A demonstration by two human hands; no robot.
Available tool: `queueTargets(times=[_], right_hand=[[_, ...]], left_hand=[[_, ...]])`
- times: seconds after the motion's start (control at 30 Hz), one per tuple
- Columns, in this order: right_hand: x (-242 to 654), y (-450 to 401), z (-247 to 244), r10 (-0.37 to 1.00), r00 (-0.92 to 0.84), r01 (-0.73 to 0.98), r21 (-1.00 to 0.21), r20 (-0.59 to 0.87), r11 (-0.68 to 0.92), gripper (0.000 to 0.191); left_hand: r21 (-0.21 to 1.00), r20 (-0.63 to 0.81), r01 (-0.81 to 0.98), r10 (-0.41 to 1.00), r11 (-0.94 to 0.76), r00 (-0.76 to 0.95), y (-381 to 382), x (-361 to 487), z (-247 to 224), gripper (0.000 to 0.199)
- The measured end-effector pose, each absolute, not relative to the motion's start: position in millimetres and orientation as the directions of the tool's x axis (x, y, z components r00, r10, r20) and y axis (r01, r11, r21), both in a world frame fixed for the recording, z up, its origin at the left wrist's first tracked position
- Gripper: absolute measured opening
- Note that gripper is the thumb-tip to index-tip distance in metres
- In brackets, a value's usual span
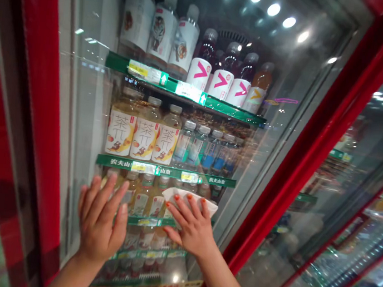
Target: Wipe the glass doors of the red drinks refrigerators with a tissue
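Note:
A glass door (pixel 85 141) in a red frame fronts shelves of bottled drinks. Up against the glass at the lower left is my left hand (pixel 101 223), its fingers raised and spread, with nothing in it. My right hand (pixel 191 223) lies to its right with fingers spread flat over a white cloth or tissue (pixel 210 206), pressing it to the glass. Part of the white piece shows above and beside the fingertips; the rest is hidden under the hand. Orange colour shows on the right hand's nails.
Behind the glass, tea bottles (pixel 146 134) stand on a green-edged shelf (pixel 175 171), with purple bottles (pixel 222 76) above. A thick red frame bar (pixel 300 146) slants along the right, another red bar (pixel 42 100) runs down the left. More glass-fronted shelving is at the far right.

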State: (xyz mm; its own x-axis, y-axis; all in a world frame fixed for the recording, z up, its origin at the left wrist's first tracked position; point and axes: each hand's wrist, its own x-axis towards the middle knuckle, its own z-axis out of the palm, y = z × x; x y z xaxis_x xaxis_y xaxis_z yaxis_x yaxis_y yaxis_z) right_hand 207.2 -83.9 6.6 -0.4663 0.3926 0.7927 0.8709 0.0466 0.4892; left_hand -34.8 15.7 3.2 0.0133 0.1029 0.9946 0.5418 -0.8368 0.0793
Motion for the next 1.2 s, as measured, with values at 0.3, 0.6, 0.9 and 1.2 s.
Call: queueTargets(times=[0.3,0.6,0.9,1.2], right_hand=[[163,-45,98,0.386,-0.384,0.922,0.373,0.839,0.105,0.084],[207,-69,95,0.366,-0.226,0.947,0.292,0.903,-0.136,0.078],[159,-59,43,0.485,-0.623,0.775,0.568,0.614,0.276,0.059],[147,-44,77,0.365,-0.252,0.957,0.287,0.896,-0.043,0.074]], left_hand=[[0.094,0.993,0.675,0.122,-0.732,-0.007,38,-49,-29,0.075],[0.113,0.991,0.720,0.134,-0.685,-0.028,37,-43,-33,0.086],[0.075,0.994,0.696,0.106,-0.714,0.001,35,-52,-31,0.084],[0.062,0.993,0.723,0.118,-0.689,0.028,37,-50,-38,0.077]])
